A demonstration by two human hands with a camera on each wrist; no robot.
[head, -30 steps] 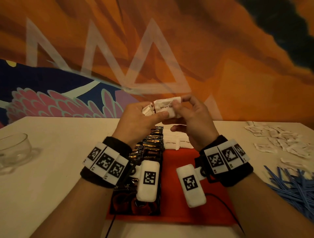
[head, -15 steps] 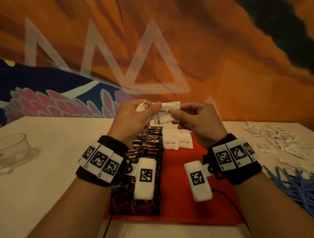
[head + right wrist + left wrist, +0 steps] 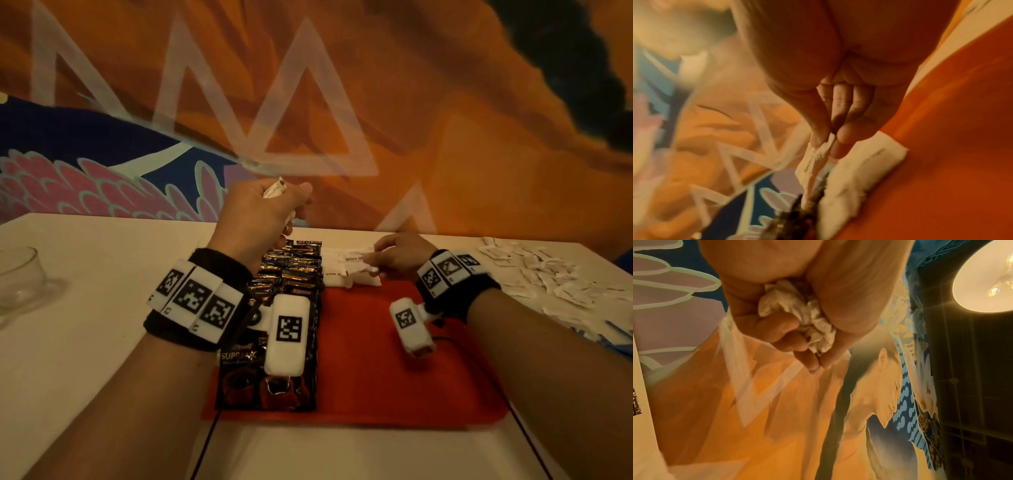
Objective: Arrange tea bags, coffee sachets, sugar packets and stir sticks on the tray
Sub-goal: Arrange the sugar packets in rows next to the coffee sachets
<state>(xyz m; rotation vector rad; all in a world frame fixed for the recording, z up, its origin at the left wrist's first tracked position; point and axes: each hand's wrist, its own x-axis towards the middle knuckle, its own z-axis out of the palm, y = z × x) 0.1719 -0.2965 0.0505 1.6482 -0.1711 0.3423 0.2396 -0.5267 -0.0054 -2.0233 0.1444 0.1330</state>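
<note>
A red tray (image 3: pixel 394 359) lies on the white table. A row of dark coffee sachets (image 3: pixel 291 270) runs along its left side. White brown-sugar packets (image 3: pixel 337 277) lie in a row at its far end. My right hand (image 3: pixel 371 257) pinches one sugar packet (image 3: pixel 813 164) by its end, low over that row (image 3: pixel 859 170). My left hand (image 3: pixel 274 202) is raised above the sachets and grips a bunch of white sugar packets (image 3: pixel 797 309) in its curled fingers.
Loose white packets (image 3: pixel 541 274) are scattered on the table at the right, with blue stir sticks (image 3: pixel 620 339) at the right edge. A glass bowl (image 3: pixel 20 284) stands at the left. A painted wall rises behind the table.
The hands have parted. My right hand took one sugar packet from the bunch and went down to the row on the tray; my left hand stayed raised with the rest.
</note>
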